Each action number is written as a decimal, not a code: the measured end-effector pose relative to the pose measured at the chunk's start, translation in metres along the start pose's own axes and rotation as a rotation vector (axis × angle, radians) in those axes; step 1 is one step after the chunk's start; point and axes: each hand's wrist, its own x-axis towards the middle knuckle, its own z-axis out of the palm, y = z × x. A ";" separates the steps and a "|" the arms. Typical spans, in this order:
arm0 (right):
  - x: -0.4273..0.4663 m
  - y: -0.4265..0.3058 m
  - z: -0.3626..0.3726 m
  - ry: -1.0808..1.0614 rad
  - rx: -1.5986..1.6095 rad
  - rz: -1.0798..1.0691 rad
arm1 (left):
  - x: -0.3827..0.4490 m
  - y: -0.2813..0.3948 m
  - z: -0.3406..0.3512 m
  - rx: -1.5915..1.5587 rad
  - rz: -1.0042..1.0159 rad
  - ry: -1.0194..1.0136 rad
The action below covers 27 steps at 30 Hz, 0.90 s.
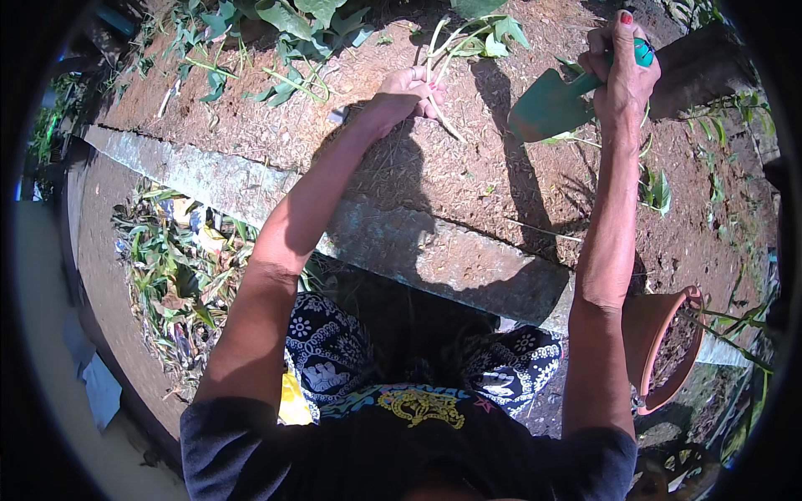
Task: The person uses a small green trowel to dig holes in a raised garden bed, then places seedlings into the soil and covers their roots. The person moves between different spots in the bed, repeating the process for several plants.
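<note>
My left hand (pixel 412 92) is closed around the stems of a leafy green cutting (pixel 446 57), low over the dry brown soil (pixel 376 166). The cutting's leaves point up and to the right, and its bare stem end sticks out below my fingers. To the right, my right hand (pixel 626 75) grips the green handle of a garden trowel (pixel 554 108). The trowel's green blade points left and has soil on it. Whether the blade touches the ground cannot be told.
A concrete curb (pixel 376 232) crosses between my knees and the soil. Leafy vines (pixel 291 25) grow at the top. A terracotta-coloured pot (pixel 645 338) with soil lies tilted at the right. A heap of cut leaves and litter (pixel 182 269) lies at the left.
</note>
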 end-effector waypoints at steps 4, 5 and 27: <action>-0.012 0.056 0.000 -0.010 0.203 0.076 | -0.001 0.002 0.008 -0.008 0.127 0.111; -0.009 0.057 -0.006 -0.006 0.207 0.111 | -0.002 0.003 0.005 0.055 0.127 0.117; 0.029 0.128 0.003 0.166 0.278 0.327 | -0.009 -0.008 -0.011 0.090 0.064 0.247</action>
